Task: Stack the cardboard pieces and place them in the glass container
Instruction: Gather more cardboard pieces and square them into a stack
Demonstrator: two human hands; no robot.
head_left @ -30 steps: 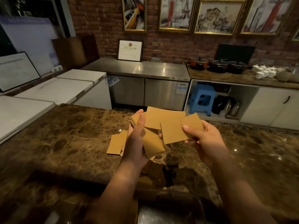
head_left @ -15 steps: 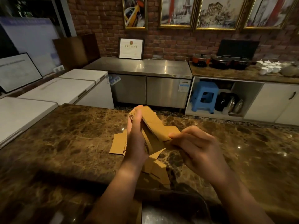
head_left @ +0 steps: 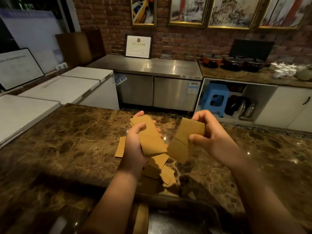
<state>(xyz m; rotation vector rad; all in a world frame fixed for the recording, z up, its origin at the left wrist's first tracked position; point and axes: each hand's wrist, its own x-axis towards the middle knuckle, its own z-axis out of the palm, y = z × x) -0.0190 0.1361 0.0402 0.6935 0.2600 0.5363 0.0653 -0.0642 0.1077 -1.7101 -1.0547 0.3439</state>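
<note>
Cardboard pieces (head_left: 148,137): half a second ago your hands met over one bundle; now they are apart, the left hand (head_left: 135,149) gripping one fan, the right hand (head_left: 211,137) pinching another (head_left: 184,141). Stacking unfinished. Both fans' long axes run near-to-far, converging toward you. Loose pieces (head_left: 158,168) lie mid-tabletop (head_left: 67,141); glass container (head_left: 185,220) at the near edge.

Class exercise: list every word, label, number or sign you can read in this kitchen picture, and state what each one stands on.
No text can be read here.
Framed certificate on the steel counter: printed lines and a red seal, too blurred.
Blue-and-white sticker on the steel cabinet: too small.
Framed white board at left: faint lines, illegible.
Cardboard pieces in the hands: plain, no print.
</note>
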